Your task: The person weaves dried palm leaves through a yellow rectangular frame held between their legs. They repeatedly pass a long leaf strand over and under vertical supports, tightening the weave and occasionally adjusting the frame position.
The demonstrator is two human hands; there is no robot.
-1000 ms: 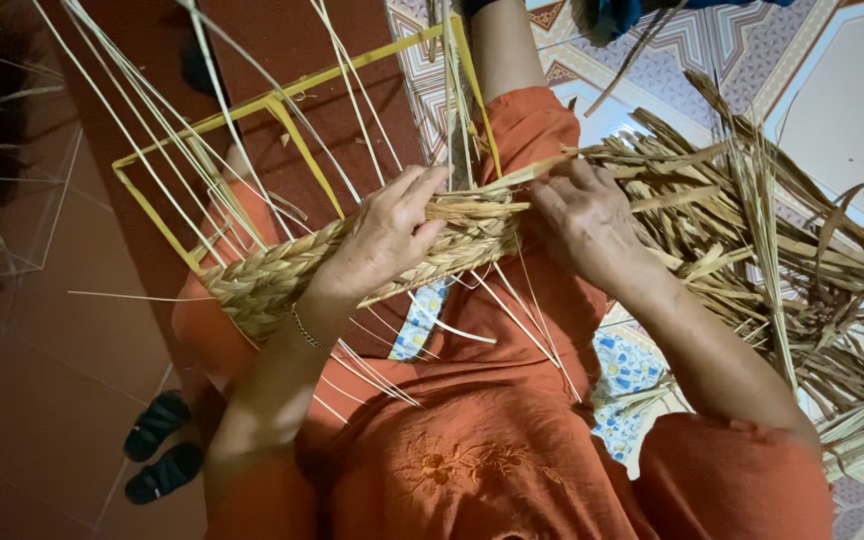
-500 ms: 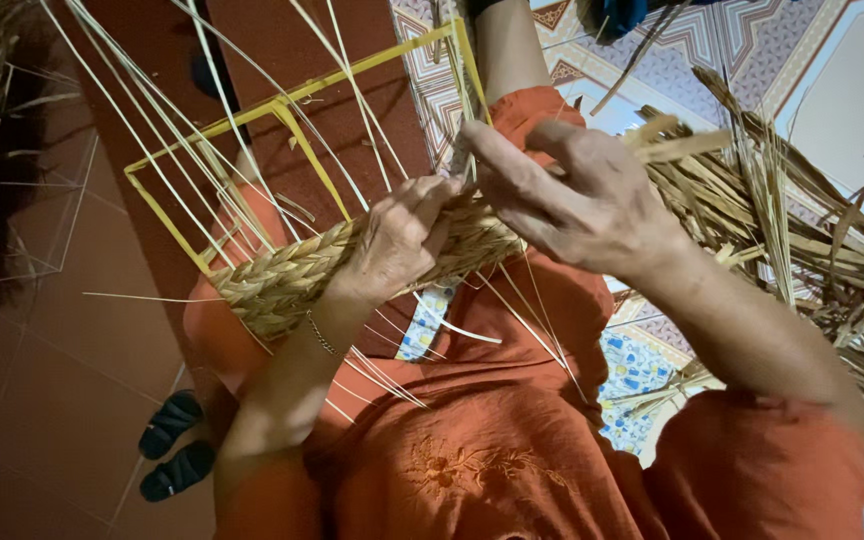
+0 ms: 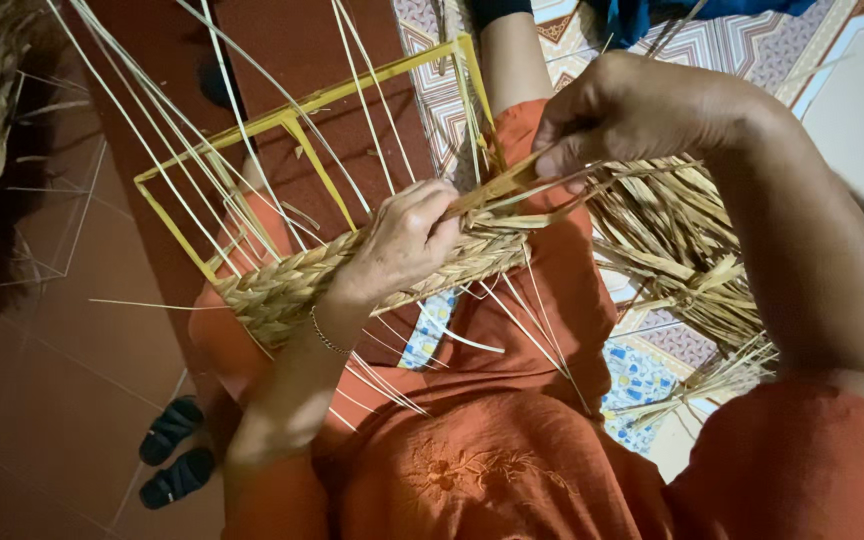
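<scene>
Two bare hands at work over a lap in orange cloth. Left hand [image 3: 407, 240]: palm down, fingers curled and closed over the woven straw band [image 3: 352, 275], pressing it where the loose strands begin. Right hand [image 3: 642, 105]: raised higher, wrist bent, thumb and fingertips pinched on one flat straw strip [image 3: 497, 188] drawn taut from the weave. Woven band: one, plaited, pale gold, ribbed texture, lying slantwise across the knees on one yellow rectangular frame [image 3: 302, 110] of thin bars. Thin stiff stakes fan upward and downward from the band, too many to count. Black sandals [image 3: 172, 450]: two, on the reddish tile floor at lower left. Loose straw bundle [image 3: 682, 250]: one heap, dry, flat-bladed, beneath the right forearm, on a patterned mat [image 3: 642, 375].
</scene>
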